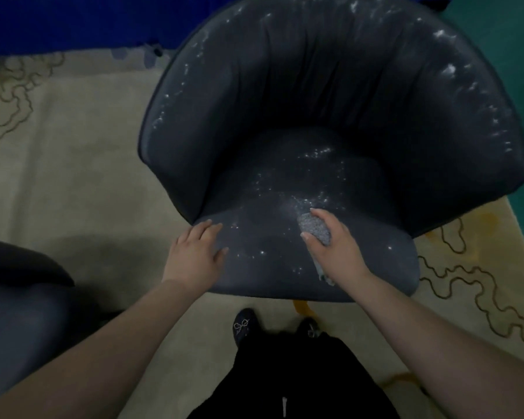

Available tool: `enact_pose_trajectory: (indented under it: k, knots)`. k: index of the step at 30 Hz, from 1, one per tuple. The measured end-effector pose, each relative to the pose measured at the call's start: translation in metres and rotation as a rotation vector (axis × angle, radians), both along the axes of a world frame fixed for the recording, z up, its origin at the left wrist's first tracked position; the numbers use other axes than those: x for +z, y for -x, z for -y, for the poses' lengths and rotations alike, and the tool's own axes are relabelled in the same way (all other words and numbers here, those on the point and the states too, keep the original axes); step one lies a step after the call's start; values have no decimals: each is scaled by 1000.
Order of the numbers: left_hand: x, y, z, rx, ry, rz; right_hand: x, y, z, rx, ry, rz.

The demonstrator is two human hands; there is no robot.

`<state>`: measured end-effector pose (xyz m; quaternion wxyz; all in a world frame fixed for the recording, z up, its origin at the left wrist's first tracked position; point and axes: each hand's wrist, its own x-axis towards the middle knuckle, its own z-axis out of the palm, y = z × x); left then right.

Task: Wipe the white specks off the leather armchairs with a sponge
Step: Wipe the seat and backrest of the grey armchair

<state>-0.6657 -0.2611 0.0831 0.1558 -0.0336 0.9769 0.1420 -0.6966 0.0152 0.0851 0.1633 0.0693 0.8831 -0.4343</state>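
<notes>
A dark grey leather armchair [315,86] with a curved back fills the upper middle of the head view. White specks [312,176] dot its seat cushion, and more run along the rim of the back and both arms. My right hand [336,249] is shut on a grey sponge [313,228], pressing it onto the front of the seat just below the densest specks. My left hand [195,255] lies flat with spread fingers on the seat's front left corner, holding nothing.
A second dark armchair [22,285] shows at the left edge. A beige rug [73,192] with a brown wavy pattern covers the floor. My dark shoes [244,325] stand just before the seat. A blue surface [73,19] runs along the top left.
</notes>
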Motion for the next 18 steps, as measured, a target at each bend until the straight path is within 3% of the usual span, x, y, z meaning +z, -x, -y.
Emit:
enact_pose_trajectory:
  k: [10, 14, 18]
  knots:
    - [-108, 6, 32, 239, -130, 122, -105, 54, 60, 243, 57, 40]
    - [-157, 2, 37, 360, -162, 73, -163, 72, 87, 278, 60, 47]
    - [-203, 1, 41, 417, -188, 4, -215, 90, 112, 379, -8, -73]
